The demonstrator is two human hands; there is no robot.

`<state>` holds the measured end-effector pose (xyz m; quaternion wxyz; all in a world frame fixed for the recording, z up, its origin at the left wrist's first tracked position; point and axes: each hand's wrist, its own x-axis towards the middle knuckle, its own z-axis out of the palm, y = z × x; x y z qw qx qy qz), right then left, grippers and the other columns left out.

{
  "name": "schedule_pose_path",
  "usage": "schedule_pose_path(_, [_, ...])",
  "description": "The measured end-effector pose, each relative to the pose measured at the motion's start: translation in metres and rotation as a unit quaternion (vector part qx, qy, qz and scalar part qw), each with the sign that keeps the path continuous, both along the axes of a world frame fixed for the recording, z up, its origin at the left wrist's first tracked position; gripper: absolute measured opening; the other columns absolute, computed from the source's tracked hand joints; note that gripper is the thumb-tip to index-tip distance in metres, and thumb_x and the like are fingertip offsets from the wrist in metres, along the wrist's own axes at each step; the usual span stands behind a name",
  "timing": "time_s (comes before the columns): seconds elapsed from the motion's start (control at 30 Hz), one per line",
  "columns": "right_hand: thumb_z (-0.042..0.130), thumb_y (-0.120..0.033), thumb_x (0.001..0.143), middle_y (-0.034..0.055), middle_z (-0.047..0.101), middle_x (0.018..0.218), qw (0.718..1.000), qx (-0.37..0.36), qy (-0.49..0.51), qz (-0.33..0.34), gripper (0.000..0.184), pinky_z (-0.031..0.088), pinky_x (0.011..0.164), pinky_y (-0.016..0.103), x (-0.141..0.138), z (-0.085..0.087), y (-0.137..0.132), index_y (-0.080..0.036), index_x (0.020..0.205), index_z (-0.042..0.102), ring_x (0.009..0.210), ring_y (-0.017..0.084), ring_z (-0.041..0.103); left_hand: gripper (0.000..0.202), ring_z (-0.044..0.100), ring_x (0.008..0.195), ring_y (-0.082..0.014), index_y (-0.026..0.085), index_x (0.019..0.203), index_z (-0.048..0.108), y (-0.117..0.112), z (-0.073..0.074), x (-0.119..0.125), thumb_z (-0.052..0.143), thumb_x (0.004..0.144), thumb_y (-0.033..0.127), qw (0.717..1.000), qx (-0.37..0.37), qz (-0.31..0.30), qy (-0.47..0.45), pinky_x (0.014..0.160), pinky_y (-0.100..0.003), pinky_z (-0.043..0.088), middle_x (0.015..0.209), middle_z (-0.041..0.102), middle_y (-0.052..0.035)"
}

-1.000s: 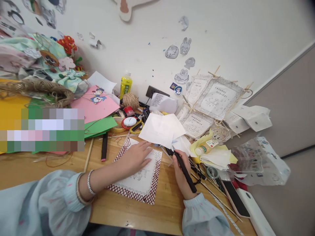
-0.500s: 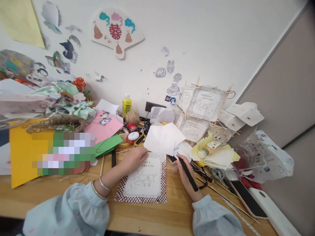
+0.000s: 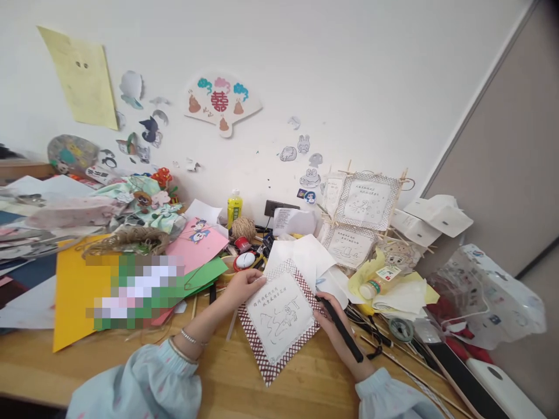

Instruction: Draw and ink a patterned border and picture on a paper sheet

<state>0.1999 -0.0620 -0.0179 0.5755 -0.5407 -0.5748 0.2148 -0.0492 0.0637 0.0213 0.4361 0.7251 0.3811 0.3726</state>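
Observation:
A square sheet of paper (image 3: 277, 326) with a line drawing, handwriting and a dark red crosshatched border sits turned cornerwise in front of me. My left hand (image 3: 245, 286) pinches its upper left edge between thumb and fingers. At the right edge, the fingers of my right hand (image 3: 332, 317) touch the sheet. That same hand is closed round a black pen (image 3: 343, 331), which slants down toward my wrist. Whether the sheet lies fully flat on the wooden table (image 3: 231, 378) I cannot tell.
Green card (image 3: 205, 273), pink card (image 3: 196, 241) and orange card (image 3: 74, 291) lie on the left. Behind stand a twine ball (image 3: 243, 228) and a yellow-green bottle (image 3: 234, 208). Framed drawings (image 3: 369, 201) lean at the wall. Rightward are a plastic bag (image 3: 493, 297), sticks and a phone (image 3: 467, 372).
The bordered sheet has turned from nearly square-on to cornerwise. My right fingers have come to its right edge, the pen still in that hand. The view has shifted slightly left and up.

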Motion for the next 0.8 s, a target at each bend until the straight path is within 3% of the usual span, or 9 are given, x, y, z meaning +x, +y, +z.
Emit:
schedule_pose_path(0.13, [0.065,-0.036,0.077,0.0076,0.064,0.114,0.999,0.002,0.023,-0.034,0.035,0.050,0.091,0.043,0.009,-0.011,0.007,-0.024,0.110,0.061,0.104,0.028,0.061,0.045,0.063,0.074,-0.0216,0.013,0.085,0.063,0.006,-0.001,-0.005,0.067,0.068,0.054,0.995,-0.076,-0.036,-0.047,0.064,-0.029,0.047,0.078,0.068,-0.0060])
schedule_pose_path(0.27, [0.066,-0.038,0.076,0.0103,0.060,0.121,0.995,0.025,0.057,-0.081,0.040,0.050,0.093,0.044,0.013,-0.016,0.011,-0.022,0.112,0.058,0.112,0.029,0.058,0.058,0.065,0.093,-0.0254,0.014,0.103,0.064,0.001,0.005,-0.010,0.069,0.067,0.060,0.980,-0.140,-0.116,-0.083,0.078,-0.035,0.050,0.099,0.070,-0.0106])
schedule_pose_path(0.43, [0.061,-0.040,0.082,0.0103,0.064,0.118,0.994,0.019,0.097,-0.042,0.048,0.052,0.091,0.043,0.008,-0.007,0.004,-0.023,0.125,0.049,0.111,0.028,0.060,0.075,0.056,0.114,-0.0259,0.020,0.124,0.056,-0.015,0.009,-0.009,0.083,0.057,0.040,0.942,-0.192,-0.237,-0.140,0.098,-0.038,0.041,0.121,0.063,-0.0102])
schedule_pose_path(0.5, [0.060,-0.039,0.083,0.0107,0.063,0.119,0.994,0.019,0.103,-0.032,0.048,0.051,0.093,0.043,0.006,-0.002,0.000,-0.023,0.127,0.047,0.113,0.027,0.059,0.083,0.054,0.118,-0.0258,0.021,0.132,0.050,-0.017,0.008,-0.006,0.084,0.058,0.034,0.933,-0.199,-0.252,-0.163,0.101,-0.038,0.039,0.126,0.060,-0.0105])
schedule_pose_path(0.63, [0.059,-0.038,0.084,0.0101,0.058,0.127,0.992,0.020,0.126,-0.012,0.047,0.049,0.096,0.043,0.006,0.000,-0.003,-0.024,0.127,0.046,0.121,0.027,0.054,0.093,0.056,0.115,-0.0273,0.019,0.138,0.041,-0.009,0.000,-0.003,0.082,0.058,0.039,0.952,-0.157,-0.190,-0.182,0.099,-0.040,0.041,0.127,0.058,-0.0127])
schedule_pose_path(0.8, [0.065,-0.037,0.077,0.0076,0.060,0.122,0.993,0.036,0.114,-0.015,0.041,0.050,0.094,0.042,0.009,-0.011,0.005,-0.026,0.116,0.055,0.111,0.028,0.060,0.087,0.063,0.098,-0.0265,0.011,0.129,0.050,0.007,-0.009,0.000,0.078,0.057,0.050,0.981,-0.076,-0.064,-0.168,0.087,-0.038,0.048,0.103,0.067,-0.0118])
